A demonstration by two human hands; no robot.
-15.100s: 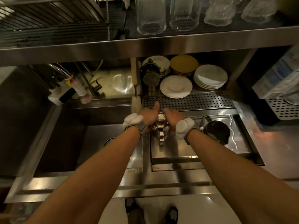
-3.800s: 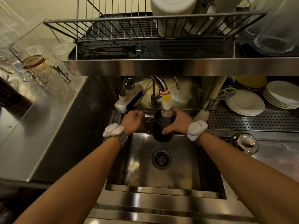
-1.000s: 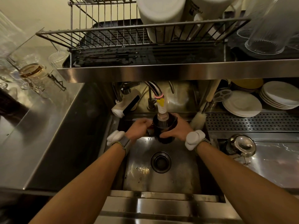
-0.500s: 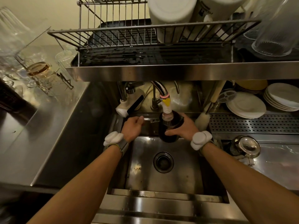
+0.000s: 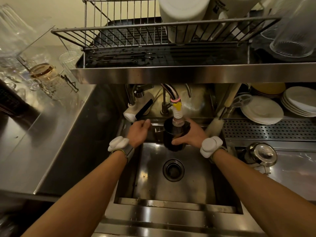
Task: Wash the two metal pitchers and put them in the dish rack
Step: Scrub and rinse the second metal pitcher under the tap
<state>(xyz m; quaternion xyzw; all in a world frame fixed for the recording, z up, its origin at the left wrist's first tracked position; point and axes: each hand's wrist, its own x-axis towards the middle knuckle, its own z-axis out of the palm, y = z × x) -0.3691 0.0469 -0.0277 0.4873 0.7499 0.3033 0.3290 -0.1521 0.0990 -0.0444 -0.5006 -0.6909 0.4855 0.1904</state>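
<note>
A dark metal pitcher (image 5: 168, 134) stands upright over the sink, its mouth right under the ribbed faucet nozzle (image 5: 177, 114). My right hand (image 5: 190, 135) grips its right side. My left hand (image 5: 139, 132) is off the pitcher, to its left, with loosely curled fingers just below the black lever of the white tap (image 5: 139, 111) and nothing in it. The second pitcher (image 5: 261, 153), shiny steel, lies on the wet counter right of the sink. The wire dish rack (image 5: 136, 34) sits on the shelf above the sink.
The sink basin (image 5: 171, 205) has a round drain (image 5: 173, 170). White containers (image 5: 184, 14) fill the rack's right part. A bottle brush (image 5: 215, 124) leans beside the tap, stacked plates (image 5: 261, 110) behind it. Glasses (image 5: 42, 74) crowd the left counter; a glass (image 5: 294, 40) stands on the shelf.
My left hand has let go of the pitcher and moved left toward the tap lever. My right hand still holds the pitcher under the nozzle.
</note>
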